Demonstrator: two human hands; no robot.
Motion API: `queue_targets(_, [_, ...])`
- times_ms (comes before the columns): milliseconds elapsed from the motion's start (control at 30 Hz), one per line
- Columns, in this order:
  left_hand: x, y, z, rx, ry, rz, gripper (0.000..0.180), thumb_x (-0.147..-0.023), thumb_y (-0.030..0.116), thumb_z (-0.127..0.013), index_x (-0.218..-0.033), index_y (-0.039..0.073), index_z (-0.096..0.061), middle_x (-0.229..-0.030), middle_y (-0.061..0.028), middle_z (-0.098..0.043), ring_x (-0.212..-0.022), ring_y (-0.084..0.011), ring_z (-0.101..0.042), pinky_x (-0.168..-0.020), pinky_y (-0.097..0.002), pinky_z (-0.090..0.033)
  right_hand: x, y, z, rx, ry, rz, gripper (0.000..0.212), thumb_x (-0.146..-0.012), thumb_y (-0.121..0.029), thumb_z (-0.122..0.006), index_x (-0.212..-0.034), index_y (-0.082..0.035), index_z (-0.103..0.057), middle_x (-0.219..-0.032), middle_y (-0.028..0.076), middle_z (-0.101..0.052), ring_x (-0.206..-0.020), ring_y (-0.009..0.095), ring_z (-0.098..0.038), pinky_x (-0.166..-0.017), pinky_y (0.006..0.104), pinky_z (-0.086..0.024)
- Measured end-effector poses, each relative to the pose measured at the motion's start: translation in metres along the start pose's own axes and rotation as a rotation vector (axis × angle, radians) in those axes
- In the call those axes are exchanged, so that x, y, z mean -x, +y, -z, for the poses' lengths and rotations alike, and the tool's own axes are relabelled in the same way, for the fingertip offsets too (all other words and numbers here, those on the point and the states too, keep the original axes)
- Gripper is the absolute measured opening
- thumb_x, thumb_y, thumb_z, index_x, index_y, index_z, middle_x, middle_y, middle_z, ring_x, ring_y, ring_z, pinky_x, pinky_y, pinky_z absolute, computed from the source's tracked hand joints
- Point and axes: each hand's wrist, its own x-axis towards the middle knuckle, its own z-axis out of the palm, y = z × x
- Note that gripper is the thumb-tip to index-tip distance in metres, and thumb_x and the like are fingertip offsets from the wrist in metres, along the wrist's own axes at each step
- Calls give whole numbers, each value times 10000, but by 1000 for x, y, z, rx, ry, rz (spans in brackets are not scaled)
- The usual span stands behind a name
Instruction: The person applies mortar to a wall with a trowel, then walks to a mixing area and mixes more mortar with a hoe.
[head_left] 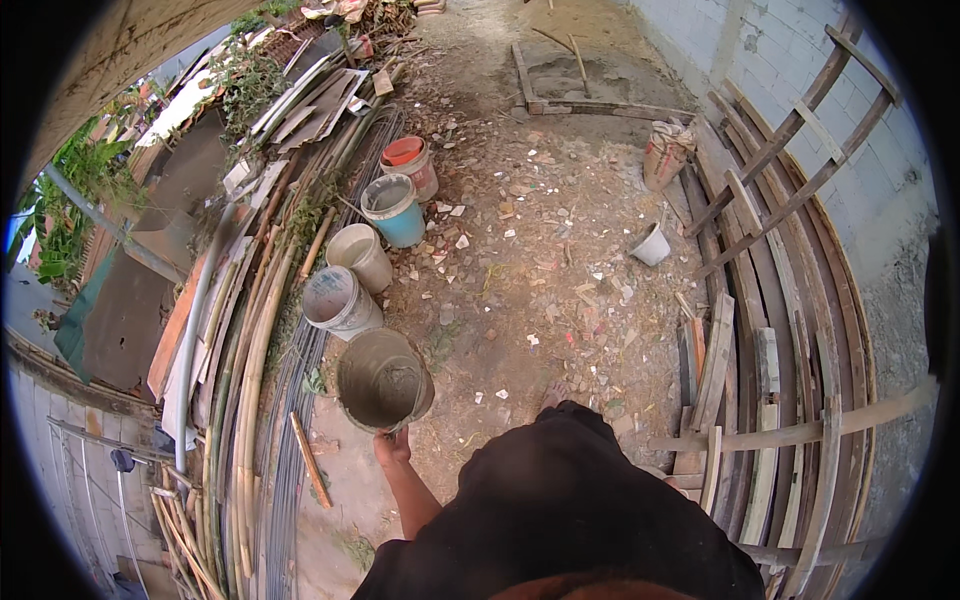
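My left hand grips the near side of a cement-coated bucket, its fingers closed and partly hidden behind the bucket. The bucket is tilted so that its mouth faces me, with grey residue inside. Just past it stand a whitish, cement-smeared bucket and a cream one. Farther along the row are a blue bucket and a white bucket with an orange-red one in its mouth. Of my right hand only a sliver shows beside my dark shirt; its fingers cannot be made out.
Bamboo poles and metal rods line the left. Stacked planks and a wooden ladder lie along the right wall. A small whitish pail, a paper sack and a wood-framed mixing patch are farther off. Rubble litters the ground.
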Motion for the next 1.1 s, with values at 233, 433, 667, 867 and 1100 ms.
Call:
queue_targets(233, [-67, -23, -110, -18, 324, 91, 276, -801, 151, -649, -1002, -14, -557, -1065, -186, -628, -1034, -326, -607, -915, -471, -523, -171, -180, 107, -311, -147, -490, 367, -776, -232, -775, -1076, -74, -636, -989, 176, -701, -999, 333, -674, -834, 406, -545])
queue_targets(433, [-96, -80, -216, -2024, 262, -482, 585, -549, 311, -948, -925, -16, -640, -897, -107, -680, -793, -203, -658, -772, -344, -551, -321, -222, 94, -1676, 180, -1206, 333, -828, -188, -716, -1102, -33, -608, -984, 169, -692, -929, 301, -674, -775, 385, -541])
queue_targets(667, [-235, -117, -371, -2020, 61, -459, 627, -523, 342, -948, -958, -9, -662, -964, -161, -693, -867, -293, -688, -804, -394, -544, -395, -327, 129, -1701, 223, -1335, 280, -914, -244, -599, -1128, -62, -607, -1055, 84, -659, -980, 242, -632, -775, 395, -518])
queue_targets(867, [-319, -126, -533, -1853, -187, -660, 450, -672, 196, -881, -924, -21, -577, -906, -140, -678, -830, -232, -680, -729, -354, -551, -508, -390, 171, -1556, 318, -1156, 204, -908, -244, -574, -736, -137, -548, -666, -20, -560, -548, 139, -561, -504, 334, -436])
queue_targets(1100, [-402, -171, -740, -1387, -273, -460, 320, -787, 4, -766, -991, -54, -526, -992, -123, -645, -907, -184, -644, -794, -301, -541, -625, -438, 43, -1216, 41, -1249, 251, -837, -285, -716, -991, -90, -682, -974, 98, -716, -913, 261, -696, -772, 388, -544])
